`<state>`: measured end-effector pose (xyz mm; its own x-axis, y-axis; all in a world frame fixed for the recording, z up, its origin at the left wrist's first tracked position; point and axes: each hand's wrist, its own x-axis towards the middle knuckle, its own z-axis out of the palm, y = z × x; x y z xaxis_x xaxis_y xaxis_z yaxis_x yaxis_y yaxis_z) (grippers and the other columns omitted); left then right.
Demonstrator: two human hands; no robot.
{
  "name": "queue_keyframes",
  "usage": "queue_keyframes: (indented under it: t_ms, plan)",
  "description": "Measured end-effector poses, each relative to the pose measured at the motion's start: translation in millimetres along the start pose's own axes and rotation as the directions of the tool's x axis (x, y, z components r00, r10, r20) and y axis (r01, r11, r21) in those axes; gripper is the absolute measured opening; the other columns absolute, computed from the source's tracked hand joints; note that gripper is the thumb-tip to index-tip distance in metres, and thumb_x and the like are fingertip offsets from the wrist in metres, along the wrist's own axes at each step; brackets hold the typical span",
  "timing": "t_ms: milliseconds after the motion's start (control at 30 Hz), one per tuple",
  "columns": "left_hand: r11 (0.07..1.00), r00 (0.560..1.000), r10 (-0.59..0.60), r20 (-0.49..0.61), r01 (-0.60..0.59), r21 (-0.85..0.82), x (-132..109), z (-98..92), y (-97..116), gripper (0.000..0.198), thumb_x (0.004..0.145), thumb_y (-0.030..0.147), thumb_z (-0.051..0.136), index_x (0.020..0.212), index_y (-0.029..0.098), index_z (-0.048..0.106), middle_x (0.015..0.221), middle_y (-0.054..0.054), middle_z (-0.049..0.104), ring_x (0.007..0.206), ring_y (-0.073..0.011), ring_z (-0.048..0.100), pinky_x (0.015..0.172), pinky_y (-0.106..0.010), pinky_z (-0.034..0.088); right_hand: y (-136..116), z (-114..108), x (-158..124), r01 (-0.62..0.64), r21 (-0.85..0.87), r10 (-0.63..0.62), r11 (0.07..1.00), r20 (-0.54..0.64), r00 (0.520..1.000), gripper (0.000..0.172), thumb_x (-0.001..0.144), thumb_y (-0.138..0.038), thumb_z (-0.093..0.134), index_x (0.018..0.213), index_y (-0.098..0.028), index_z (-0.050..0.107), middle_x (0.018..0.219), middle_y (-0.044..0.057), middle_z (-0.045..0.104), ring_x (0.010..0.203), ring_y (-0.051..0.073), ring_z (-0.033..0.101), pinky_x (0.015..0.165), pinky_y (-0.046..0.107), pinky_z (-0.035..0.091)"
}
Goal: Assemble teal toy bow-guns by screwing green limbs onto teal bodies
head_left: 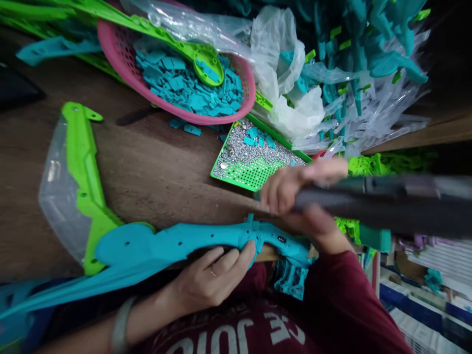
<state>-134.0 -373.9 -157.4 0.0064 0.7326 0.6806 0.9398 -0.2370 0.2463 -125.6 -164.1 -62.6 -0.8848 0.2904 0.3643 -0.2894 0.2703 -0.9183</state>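
A long teal plastic toy part (pixel 206 238), shaped like a toy weapon's handle with screw holes along it, lies along the table's near edge. My left hand (pixel 217 275) is closed on its near side, fingers around the narrow section by a small crosspiece. In my right hand (pixel 298 194), blurred by motion, is a black electric screwdriver (pixel 383 201), held above the right end of the teal part with its tip pointing left. A green and clear plastic blade piece (pixel 81 172) stands out from the left end of the teal part.
A pink basket (pixel 177 117) of small teal pieces stands at the back. In front of it sits a green tray (pixel 247 172) with many screws and a few teal bits. Clear bags (pixel 280 49) and piled teal parts (pixel 394 69) fill the back right.
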Motion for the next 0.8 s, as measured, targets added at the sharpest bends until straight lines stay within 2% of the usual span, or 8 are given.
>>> queue_keyframes:
  t_ms: [33, 100, 267, 367, 433, 533, 633, 800]
  plan:
    - [1.0, 1.0, 0.007, -0.001, -0.007, 0.004, -0.4, 0.1, -0.1, 0.029, 0.098, 0.016, 0.05, 0.116, 0.013, 0.072, 0.129, -0.008, 0.068, 0.108, -0.0197, 0.059, 0.092, -0.035, 0.048, 8.4, 0.5, 9.0, 0.096, 0.057, -0.09, 0.994, -0.101, 0.991, 0.025, 0.091, -0.044, 0.062, 0.109, -0.034, 0.048, 0.055, -0.012, 0.051, 0.046, 0.011, 0.058, 0.049, 0.024, 0.056]
    - [1.0, 1.0, -0.004, -0.006, 0.003, -0.028, -0.5, 0.0, -0.1, 0.031, 0.098, 0.016, 0.048, 0.117, 0.012, 0.072, 0.127, -0.009, 0.07, 0.119, -0.0222, 0.059, 0.101, -0.037, 0.047, 30.8, 3.4, 21.6, 0.16, 0.128, -0.132, 0.979, -0.203, 0.97, 0.029, 0.089, -0.038, 0.064, 0.112, -0.034, 0.047, 0.056, -0.011, 0.049, 0.045, 0.012, 0.055, 0.047, 0.025, 0.053]
    - [0.998, 0.999, -0.019, 0.034, 0.022, -0.066, -0.1, -2.0, -0.9, 0.034, 0.099, 0.014, 0.043, 0.118, 0.012, 0.072, 0.128, -0.008, 0.07, 0.123, -0.0215, 0.06, 0.117, -0.039, 0.039, 69.4, 7.1, 17.1, 0.044, 0.112, -0.024, 0.993, -0.177, 0.984, 0.033, 0.088, -0.05, 0.063, 0.11, -0.033, 0.046, 0.057, -0.01, 0.044, 0.045, 0.013, 0.052, 0.049, 0.028, 0.052]
    - [0.998, 0.999, -0.007, 0.046, 0.01, -0.062, 0.7, -2.0, -2.8, 0.034, 0.099, 0.014, 0.044, 0.118, 0.011, 0.071, 0.128, -0.01, 0.07, 0.125, -0.0229, 0.061, 0.12, -0.041, 0.037, 72.8, 4.2, 8.9, -0.107, 0.063, 0.116, 0.992, -0.153, 0.981, 0.044, 0.082, -0.066, 0.063, 0.105, -0.032, 0.045, 0.058, -0.009, 0.042, 0.046, 0.014, 0.053, 0.054, 0.033, 0.055]
    - [0.998, 0.999, 0.004, 0.043, -0.002, -0.058, 1.6, -1.3, -3.9, 0.034, 0.099, 0.013, 0.044, 0.119, 0.009, 0.07, 0.13, -0.012, 0.069, 0.127, -0.0249, 0.06, 0.122, -0.043, 0.035, 72.2, 3.3, 7.7, -0.153, 0.051, 0.159, 0.987, -0.153, 0.975, 0.047, 0.081, -0.069, 0.062, 0.104, -0.032, 0.045, 0.06, -0.009, 0.043, 0.048, 0.014, 0.055, 0.056, 0.034, 0.055]
    - [0.999, 0.999, 0.004, 0.047, -0.002, -0.038, 3.2, -0.6, -3.8, 0.037, 0.101, 0.013, 0.039, 0.124, 0.007, 0.067, 0.137, -0.014, 0.065, 0.131, -0.0259, 0.058, 0.123, -0.044, 0.034, 69.4, 5.3, 11.3, -0.063, 0.087, 0.078, 0.994, -0.175, 0.981, 0.04, 0.085, -0.059, 0.062, 0.107, -0.031, 0.044, 0.059, -0.01, 0.042, 0.047, 0.013, 0.053, 0.053, 0.03, 0.053]
    - [0.999, 0.998, -0.034, 0.05, 0.035, -0.022, 4.4, -0.4, -2.2, 0.037, 0.101, 0.011, 0.038, 0.125, 0.007, 0.066, 0.138, -0.014, 0.064, 0.133, -0.026, 0.057, 0.12, -0.043, 0.039, 65.5, 8.4, 15.8, 0.023, 0.116, 0.002, 0.993, -0.211, 0.978, 0.035, 0.088, -0.052, 0.062, 0.108, -0.031, 0.042, 0.057, -0.011, 0.042, 0.044, 0.012, 0.049, 0.048, 0.026, 0.049]
    - [1.0, 1.0, -0.022, 0.021, 0.022, 0.008, 4.2, 1.4, -0.5, 0.034, 0.101, 0.009, 0.041, 0.123, 0.004, 0.066, 0.13, -0.015, 0.069, 0.127, -0.0262, 0.062, 0.114, -0.041, 0.046, 65.0, 8.2, 14.1, 0.046, 0.159, -0.017, 0.986, -0.182, 0.983, 0.037, 0.088, -0.051, 0.064, 0.109, -0.029, 0.044, 0.06, -0.009, 0.046, 0.048, 0.012, 0.053, 0.049, 0.027, 0.049]
